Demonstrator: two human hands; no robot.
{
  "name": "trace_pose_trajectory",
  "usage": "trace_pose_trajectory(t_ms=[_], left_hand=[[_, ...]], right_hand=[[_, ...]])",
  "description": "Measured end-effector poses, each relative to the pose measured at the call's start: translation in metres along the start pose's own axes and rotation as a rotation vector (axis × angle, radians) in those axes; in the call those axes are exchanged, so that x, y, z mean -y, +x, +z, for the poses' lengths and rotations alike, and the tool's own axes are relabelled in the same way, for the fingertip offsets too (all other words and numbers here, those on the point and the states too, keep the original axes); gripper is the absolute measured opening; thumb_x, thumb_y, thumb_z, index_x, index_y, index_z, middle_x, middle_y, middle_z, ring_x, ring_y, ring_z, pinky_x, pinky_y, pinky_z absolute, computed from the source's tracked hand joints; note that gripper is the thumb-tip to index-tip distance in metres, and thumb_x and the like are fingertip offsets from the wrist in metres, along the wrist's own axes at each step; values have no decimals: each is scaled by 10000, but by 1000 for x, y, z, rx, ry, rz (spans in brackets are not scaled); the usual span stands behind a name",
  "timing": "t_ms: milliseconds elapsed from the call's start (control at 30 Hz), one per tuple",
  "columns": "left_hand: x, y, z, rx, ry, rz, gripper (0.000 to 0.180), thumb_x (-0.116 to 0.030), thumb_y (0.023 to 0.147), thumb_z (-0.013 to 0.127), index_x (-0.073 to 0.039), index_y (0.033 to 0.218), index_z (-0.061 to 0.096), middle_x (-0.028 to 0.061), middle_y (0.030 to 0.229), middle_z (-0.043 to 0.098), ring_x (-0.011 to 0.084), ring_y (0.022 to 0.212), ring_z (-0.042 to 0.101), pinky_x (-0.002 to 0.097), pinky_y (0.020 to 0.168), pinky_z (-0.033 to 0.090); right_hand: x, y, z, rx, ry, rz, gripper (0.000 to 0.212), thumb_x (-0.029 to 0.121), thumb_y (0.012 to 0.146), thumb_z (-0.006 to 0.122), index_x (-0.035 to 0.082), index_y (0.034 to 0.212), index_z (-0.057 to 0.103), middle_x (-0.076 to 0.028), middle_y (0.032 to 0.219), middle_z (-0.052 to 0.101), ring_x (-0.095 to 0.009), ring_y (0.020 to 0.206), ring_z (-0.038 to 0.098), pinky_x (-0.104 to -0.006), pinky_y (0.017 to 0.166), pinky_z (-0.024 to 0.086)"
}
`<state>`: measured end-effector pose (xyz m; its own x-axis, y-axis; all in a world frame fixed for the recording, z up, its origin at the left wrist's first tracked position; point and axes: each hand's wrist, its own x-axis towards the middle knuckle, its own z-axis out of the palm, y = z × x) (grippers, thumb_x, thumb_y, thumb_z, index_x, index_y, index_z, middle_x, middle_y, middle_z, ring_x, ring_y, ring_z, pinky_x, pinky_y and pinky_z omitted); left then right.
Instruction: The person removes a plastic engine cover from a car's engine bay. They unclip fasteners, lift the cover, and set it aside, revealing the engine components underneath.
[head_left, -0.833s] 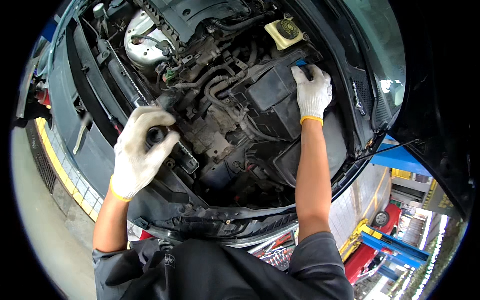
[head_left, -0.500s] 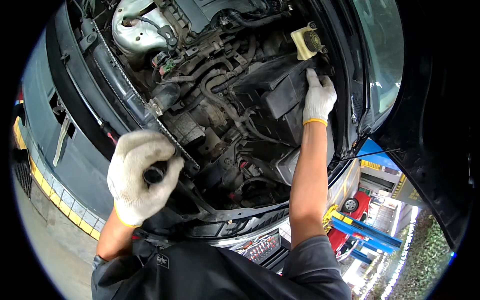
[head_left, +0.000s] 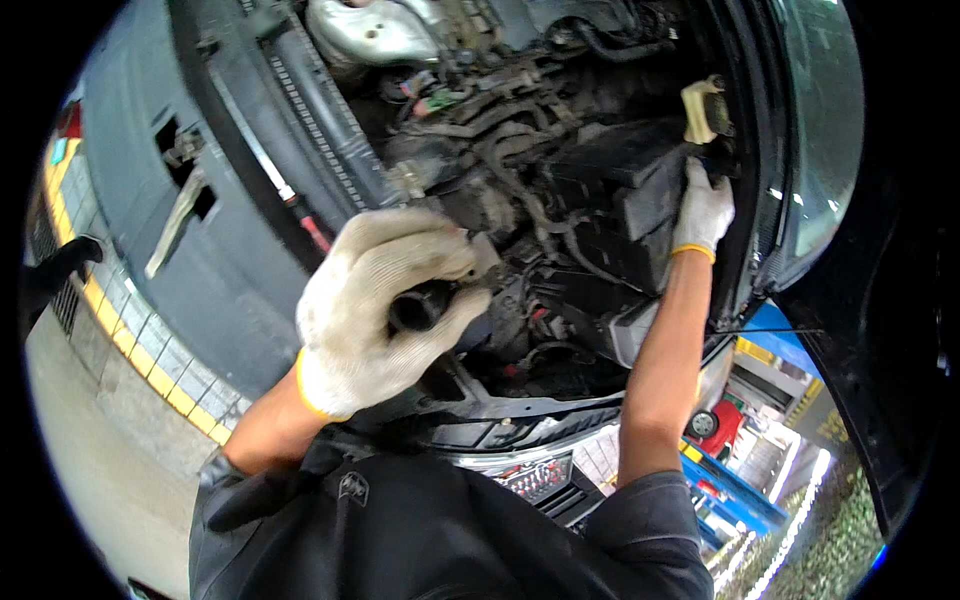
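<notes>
My left hand [head_left: 385, 315], in a white knit glove with a yellow cuff, is curled round a black cylinder [head_left: 420, 308]. Only the cylinder's round dark end shows between thumb and fingers, above the front edge of the engine bay. My right hand [head_left: 705, 212], gloved alike, reaches to the far side of a black box [head_left: 625, 170], just below a yellowed reservoir [head_left: 700, 112] with a dark cap. Its fingertips are bent down at the box's edge; what they grip is hidden.
Hoses [head_left: 540, 205] and the radiator [head_left: 325, 120] fill the bay. A long tool with a red handle [head_left: 315, 233] lies along the front panel. The raised hood [head_left: 850, 270] is at right. A tool tray [head_left: 540, 480] stands below; a blue lift [head_left: 735, 490] and red car [head_left: 718, 425] are beyond.
The view has shifted, so the engine bay appears farther right. My left hand looks larger and still holds the cylinder. My right hand stays by the black box. A dark shape enters at the left edge.
</notes>
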<state>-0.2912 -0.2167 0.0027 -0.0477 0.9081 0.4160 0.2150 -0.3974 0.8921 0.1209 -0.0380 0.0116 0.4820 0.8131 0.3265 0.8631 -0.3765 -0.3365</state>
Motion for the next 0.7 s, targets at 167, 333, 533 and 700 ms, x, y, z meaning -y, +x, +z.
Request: trace_pose_trajectory(t_ms=[167,333,533,700], left_hand=[[-1,1,0,-30,-9,-5,451,4,763,939,-10,1148,705,154,1198,746,303,1115,738,381,948,595],[-2,0,3,-94,14,-63,420,-80,776,957,-45,1143,755,111,1185,759,279,1103,743,373,954,598],[-1,-4,6,-120,-36,-55,429,-109,789,953,-68,1179,777,113,1171,752,279,1099,745,374,961,606],[0,-5,4,-135,-54,-23,454,-155,786,966,-72,1189,773,120,1179,752,281,1099,750,380,955,608]], right_hand=[[-16,7,-6,70,188,28,626,406,924,808,-92,1294,729,-233,1222,791,-331,1123,743,-397,1021,528],[11,-8,-8,67,363,98,732,384,923,827,-125,1410,628,-216,1328,742,-300,1155,703,-373,1049,521],[-20,10,4,98,534,29,706,240,928,854,-126,1462,571,-228,1349,727,-292,1193,693,-360,1079,504],[-21,10,5,56,502,-12,646,269,920,872,-131,1366,631,-206,1285,754,-284,1119,700,-371,1036,517]])
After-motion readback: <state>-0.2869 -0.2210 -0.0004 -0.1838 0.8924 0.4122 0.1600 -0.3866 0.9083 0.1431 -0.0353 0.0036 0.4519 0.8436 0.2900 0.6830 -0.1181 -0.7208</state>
